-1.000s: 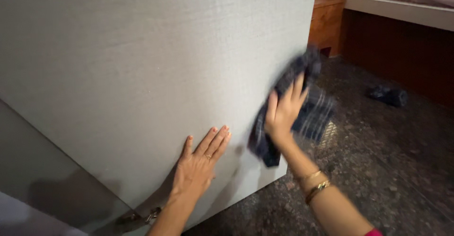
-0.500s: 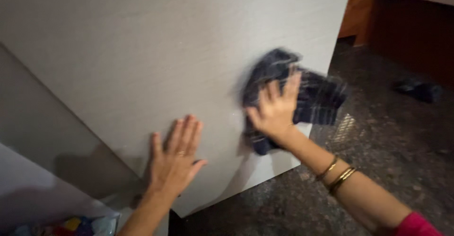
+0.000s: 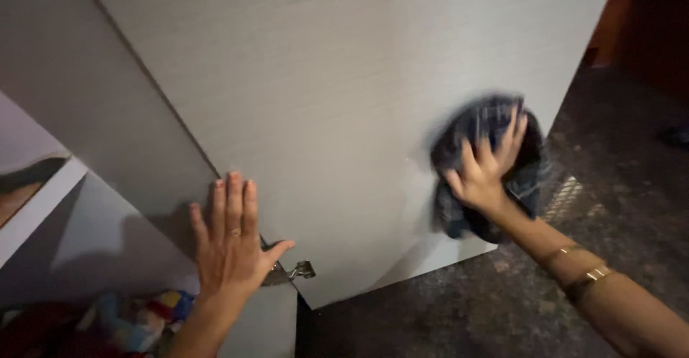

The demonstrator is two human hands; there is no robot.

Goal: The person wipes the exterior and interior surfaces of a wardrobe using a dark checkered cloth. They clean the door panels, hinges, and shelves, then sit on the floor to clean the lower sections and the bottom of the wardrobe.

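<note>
The right hand [image 3: 482,171] is pressing a dark blue checked cloth [image 3: 488,164] flat against the pale grey cabinet door [image 3: 344,85], fingers spread wide over the bunched fabric. The cloth is sitting on the right part of the door, near its lower edge, and it is blurred. Two gold bangles [image 3: 581,268] are circling the right wrist.

The left hand [image 3: 231,239] is lying open on the door near its hinged edge, fingers held close together and pointing up, thumb out to the right, a ring on one finger. It is holding nothing. Just beside the thumb a metal hinge [image 3: 291,272] is showing.

To the left, a white shelf [image 3: 39,203] is crossing the cabinet's inside, and colourful things [image 3: 143,315] are lying blurred at the bottom. On the right, a dark speckled floor [image 3: 488,308] is spreading below the door.
</note>
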